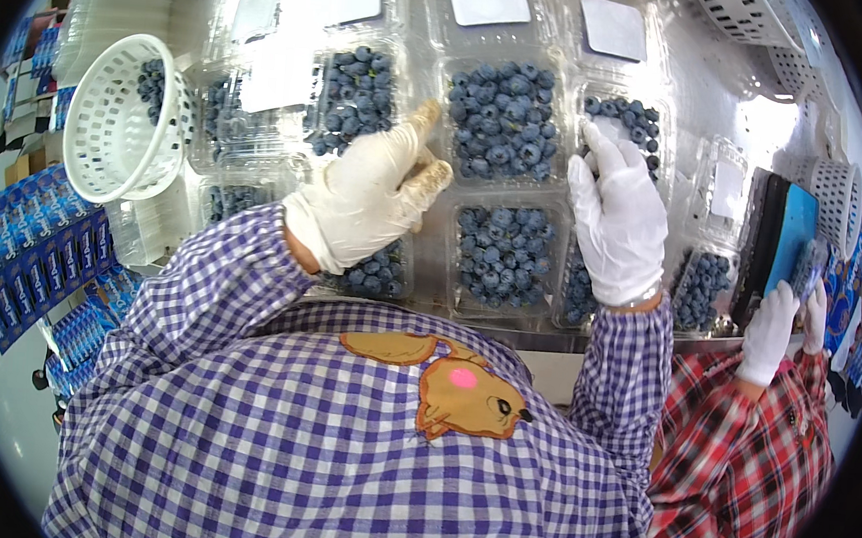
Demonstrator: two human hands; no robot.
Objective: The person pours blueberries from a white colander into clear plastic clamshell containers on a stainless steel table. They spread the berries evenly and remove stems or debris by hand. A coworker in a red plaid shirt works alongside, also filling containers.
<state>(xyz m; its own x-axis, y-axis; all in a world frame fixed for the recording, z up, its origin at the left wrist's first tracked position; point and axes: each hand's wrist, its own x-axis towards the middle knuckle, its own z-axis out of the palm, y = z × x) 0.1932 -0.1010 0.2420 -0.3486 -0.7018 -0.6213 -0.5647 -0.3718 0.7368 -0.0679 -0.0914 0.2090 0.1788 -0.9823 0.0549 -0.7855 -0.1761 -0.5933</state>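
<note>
Clear plastic clamshell punnets of blueberries lie with raised lids on a metal table before me. My left hand, in a stained white glove, hovers between the left punnet of blueberries and the full middle punnet of blueberries; I see nothing in its fingers. My right hand, in a cleaner white glove, reaches over the part-filled right punnet of blueberries, fingertips at its berries; whether it pinches one cannot be told. A near punnet of blueberries sits between my forearms.
A white plastic basket with some blueberries stands at the left, beside stacked clear punnets. Printed blue cartons lie farther left. At the right, a co-worker's gloved hands hold a punnet near a black and blue device. White baskets stand beyond.
</note>
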